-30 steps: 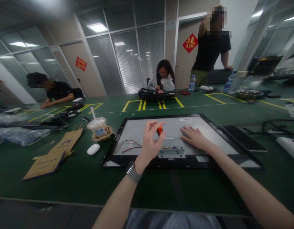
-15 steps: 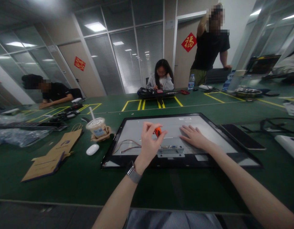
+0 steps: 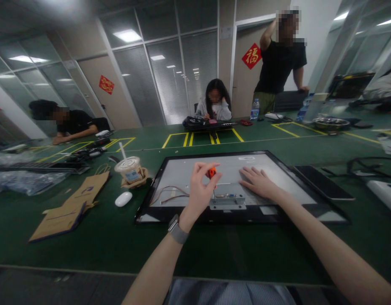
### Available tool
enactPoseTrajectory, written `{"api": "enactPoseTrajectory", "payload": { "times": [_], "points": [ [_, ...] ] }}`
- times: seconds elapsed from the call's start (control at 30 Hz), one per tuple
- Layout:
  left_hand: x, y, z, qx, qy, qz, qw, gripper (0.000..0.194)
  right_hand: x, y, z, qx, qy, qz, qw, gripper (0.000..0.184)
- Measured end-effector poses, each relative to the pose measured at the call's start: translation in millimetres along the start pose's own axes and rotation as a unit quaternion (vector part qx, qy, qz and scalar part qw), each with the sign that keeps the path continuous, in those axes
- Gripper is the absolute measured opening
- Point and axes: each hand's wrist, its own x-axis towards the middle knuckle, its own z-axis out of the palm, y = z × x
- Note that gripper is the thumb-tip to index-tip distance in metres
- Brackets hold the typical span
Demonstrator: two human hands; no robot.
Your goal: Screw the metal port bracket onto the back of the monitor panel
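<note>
A flat monitor panel point(image 3: 183, 173) lies face down on the green table, its grey metal back up. My left hand point(image 3: 198, 192) pinches a small orange-handled screwdriver point(image 3: 211, 173), held upright with its tip on the metal connector bracket point(image 3: 229, 202) near the panel's front edge. My right hand point(image 3: 257, 182) lies flat with fingers spread on the panel's back, just right of the screwdriver. Thin coloured wires point(image 3: 170, 195) run across the panel's left part.
A lidded drink cup point(image 3: 130, 169) with a straw, a white mouse point(image 3: 123, 198) and a brown paper bag point(image 3: 71, 203) lie to the left. A dark tablet point(image 3: 324, 183) and cables sit to the right. Three other people are at the far side.
My left hand's fingers have shifted slightly around the screwdriver handle, which stays over the bracket. My right hand has stayed flat on the panel.
</note>
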Motion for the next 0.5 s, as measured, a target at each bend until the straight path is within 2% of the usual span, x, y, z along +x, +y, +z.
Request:
{"api": "enactPoseTrajectory", "payload": {
  "times": [0.2, 0.3, 0.4, 0.5],
  "points": [
    [-1, 5, -0.8, -0.068, -0.045, -0.062, 0.995, 0.033, -1, -1, -3, 0.010, -0.006, 0.005, 1.000, 0.076],
    [0, 6, -3.2, 0.001, -0.064, -0.007, 0.998, 0.031, -1, -1, -2, 0.007, -0.006, 0.001, 1.000, 0.075],
    [3, 6, -8.2, 0.055, -0.094, 0.038, 0.993, 0.037, -1, 0, -2, 0.005, -0.006, -0.002, 1.000, 0.075],
    [7, 5, -12.7, 0.023, -0.066, 0.039, 0.997, 0.037, -1, 1, -1, 0.009, -0.005, -0.003, 1.000, 0.075]
  ]
}}
